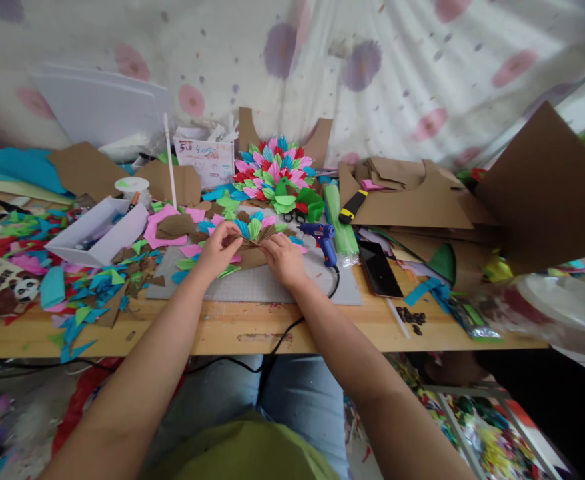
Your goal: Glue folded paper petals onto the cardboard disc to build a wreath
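Both hands are over the grey cutting mat [322, 290] at the middle of the table. My left hand [220, 250] is closed, its fingertips pinching the left side of a brown pleated paper piece [267, 231]. Opposite it, my right hand [283, 258] pinches the same piece from the right. Fan-folded petals in blue, green [254, 230] and pink lie right behind the fingertips; whether they are joined to the brown piece, I cannot tell. Farther back stands a cardboard shape covered in colourful paper petals [275, 170]. A blue glue gun [322, 239] rests right of my right hand.
Paper scraps [92, 293] and a white open box [97, 233] crowd the left. On the right are a phone [380, 269], a yellow-black utility knife [353, 207], a green roll in plastic [340, 227] and stacked cardboard [412, 200]. A black cord [285, 331] hangs over the front edge.
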Demonstrator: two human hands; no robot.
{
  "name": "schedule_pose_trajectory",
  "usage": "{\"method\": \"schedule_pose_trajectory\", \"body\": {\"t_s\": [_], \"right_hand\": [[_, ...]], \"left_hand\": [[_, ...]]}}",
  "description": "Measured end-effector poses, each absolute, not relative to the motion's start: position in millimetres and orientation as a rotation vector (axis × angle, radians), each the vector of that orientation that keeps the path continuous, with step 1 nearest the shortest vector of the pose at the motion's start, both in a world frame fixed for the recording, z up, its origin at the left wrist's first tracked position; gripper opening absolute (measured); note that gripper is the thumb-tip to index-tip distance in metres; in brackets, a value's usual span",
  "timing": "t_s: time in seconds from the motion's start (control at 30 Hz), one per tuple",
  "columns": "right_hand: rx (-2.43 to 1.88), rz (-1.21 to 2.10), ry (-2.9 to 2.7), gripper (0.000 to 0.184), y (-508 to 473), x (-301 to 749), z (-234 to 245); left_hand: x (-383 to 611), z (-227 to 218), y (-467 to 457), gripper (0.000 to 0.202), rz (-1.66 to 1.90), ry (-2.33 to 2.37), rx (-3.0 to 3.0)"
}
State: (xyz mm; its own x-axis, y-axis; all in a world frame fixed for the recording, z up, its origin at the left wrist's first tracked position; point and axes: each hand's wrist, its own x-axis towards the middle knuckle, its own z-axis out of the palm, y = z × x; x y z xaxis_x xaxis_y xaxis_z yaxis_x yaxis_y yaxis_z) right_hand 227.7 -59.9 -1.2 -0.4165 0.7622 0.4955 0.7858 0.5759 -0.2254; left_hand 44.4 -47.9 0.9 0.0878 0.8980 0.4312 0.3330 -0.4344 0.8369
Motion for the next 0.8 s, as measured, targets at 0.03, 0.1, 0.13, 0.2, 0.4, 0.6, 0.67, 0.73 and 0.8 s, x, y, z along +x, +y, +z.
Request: {"method": "schedule_pose_trajectory", "body": {"t_s": [0.03, 0.1, 0.13, 0.2, 0.4, 0.6, 0.67, 0.73, 0.8], "right_hand": [[-1.23, -0.068, -2.246, 0.025, -59.8, 227.7, -1.6], [-1.231, -0.086, -2.231, 0.026, -59.7, 227.6, -2.2], [-1.232, -0.092, -2.228, 0.026, -59.9, 227.5, -2.2], [-1.235, -0.1, -2.236, 0.026, -60.7, 227.3, -1.5], [-1.243, -0.075, -2.305, 0.024, -62.5, 227.5, 0.8], [-1.258, -0.063, -2.297, 0.025, -61.0, 228.2, -0.1], [-1.282, -0.069, -2.289, 0.025, -60.9, 228.2, 0.4], [-1.29, -0.08, -2.283, 0.025, -60.9, 228.1, 0.8], [-1.284, -0.092, -2.282, 0.025, -60.8, 228.0, 0.8]], "left_hand": [[44.2, 0.1, -47.5, 0.017, 1.351, 1.221, 1.815], [43.8, -1.3, -46.8, 0.019, 1.352, 1.239, 1.804], [43.7, -1.7, -46.7, 0.019, 1.351, 1.239, 1.813], [43.6, -1.7, -46.7, 0.014, 1.341, 1.23, 1.851], [43.6, 3.1, -49.3, 0.014, 1.22, 1.217, 1.926], [42.7, 7.5, -53.9, 0.026, 1.106, 1.197, 1.826], [42.6, 8.0, -54.8, 0.03, 1.061, 1.184, 1.77], [42.4, 7.9, -54.8, 0.033, 1.032, 1.161, 1.71], [41.9, 7.3, -54.3, 0.036, 1.026, 1.141, 1.679]]}}
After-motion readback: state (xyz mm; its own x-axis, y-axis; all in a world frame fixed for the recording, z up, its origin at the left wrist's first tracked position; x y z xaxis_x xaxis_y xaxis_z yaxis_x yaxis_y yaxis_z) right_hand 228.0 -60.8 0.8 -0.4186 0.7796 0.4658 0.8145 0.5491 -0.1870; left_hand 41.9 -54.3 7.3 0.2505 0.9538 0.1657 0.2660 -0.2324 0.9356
